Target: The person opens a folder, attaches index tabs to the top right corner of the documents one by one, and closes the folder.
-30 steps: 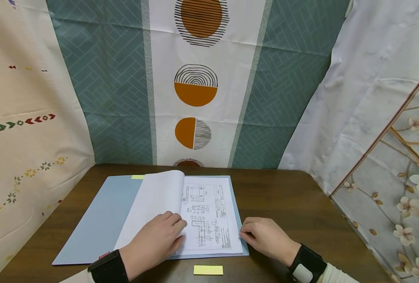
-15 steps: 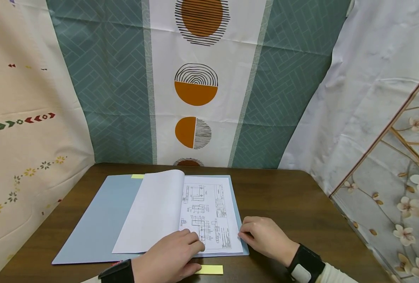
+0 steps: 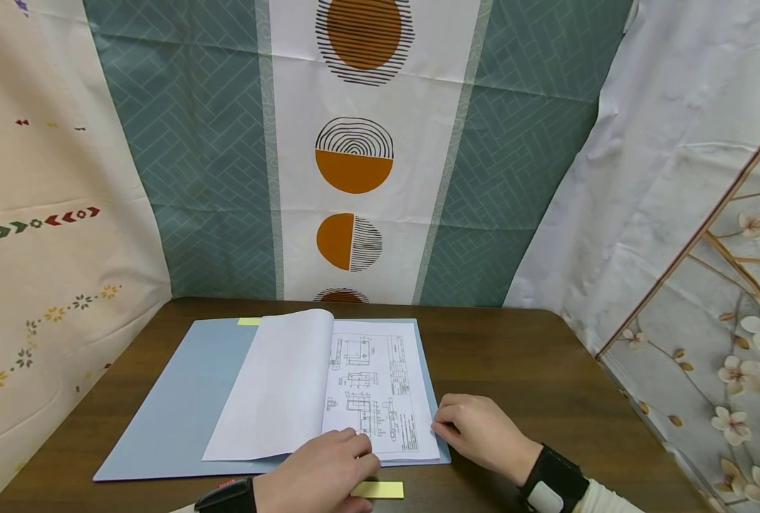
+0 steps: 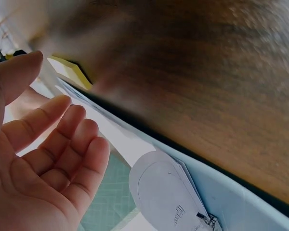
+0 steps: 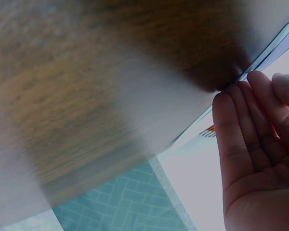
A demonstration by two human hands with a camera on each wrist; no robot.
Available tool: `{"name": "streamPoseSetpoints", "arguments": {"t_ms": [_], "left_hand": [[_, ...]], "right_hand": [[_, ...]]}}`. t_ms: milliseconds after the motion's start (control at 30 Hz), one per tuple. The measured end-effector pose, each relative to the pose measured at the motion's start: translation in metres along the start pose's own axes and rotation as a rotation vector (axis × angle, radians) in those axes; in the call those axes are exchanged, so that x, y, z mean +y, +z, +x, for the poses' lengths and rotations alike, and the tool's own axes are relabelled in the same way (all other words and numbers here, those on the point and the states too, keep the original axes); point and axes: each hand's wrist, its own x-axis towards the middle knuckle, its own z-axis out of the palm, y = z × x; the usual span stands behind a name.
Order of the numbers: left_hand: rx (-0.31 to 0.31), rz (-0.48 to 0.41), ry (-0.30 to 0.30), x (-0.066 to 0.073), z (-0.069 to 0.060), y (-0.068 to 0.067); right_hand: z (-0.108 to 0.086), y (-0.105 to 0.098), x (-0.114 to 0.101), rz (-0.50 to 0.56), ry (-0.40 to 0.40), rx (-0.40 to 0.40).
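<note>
A pale blue folder (image 3: 162, 420) lies open on the table with a stack of paper in it. One white sheet (image 3: 277, 392) is turned over to the left, its fold bowed up. To its right shows a page of technical drawings (image 3: 380, 385). My left hand (image 3: 322, 474) is over the folder's lower edge, beside a yellow sticky note pad (image 3: 382, 489) that it partly covers. In the left wrist view its fingers (image 4: 82, 144) are loosely bent and hold nothing, apart from the pad. My right hand (image 3: 482, 433) rests at the folder's right edge, fingertips (image 5: 224, 98) against it.
A yellow tab (image 3: 248, 321) shows at the folder's top edge. The brown wooden table (image 3: 495, 349) extends right of the folder. A patterned curtain (image 3: 219, 164) hangs behind, and cloths hang on both sides.
My left hand has come off the turned sheet and moved right and toward me, to the sticky note pad. My right hand has stayed at the folder's edge.
</note>
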Motion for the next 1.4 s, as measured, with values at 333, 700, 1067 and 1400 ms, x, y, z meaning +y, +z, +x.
{"name": "streamPoseSetpoints", "arguments": {"t_ms": [333, 700, 1067, 1400], "left_hand": [[-0.005, 0.009, -0.016, 0.0019, 0.0023, 0.0006], [-0.026, 0.075, -0.051, 0.0023, 0.0008, 0.0058], [-0.039, 0.057, -0.070, 0.0025, 0.0020, 0.0061], [-0.007, 0.040, -0.061, 0.0033, 0.0027, 0.0078]], "right_hand": [[-0.0002, -0.0003, -0.0012, -0.008, 0.004, 0.006], [-0.0006, 0.0004, -0.0007, -0.004, 0.010, 0.004], [0.0000, -0.0001, -0.0008, 0.001, 0.022, -0.009], [-0.0009, -0.0009, -0.0008, 0.006, 0.008, -0.014]]}}
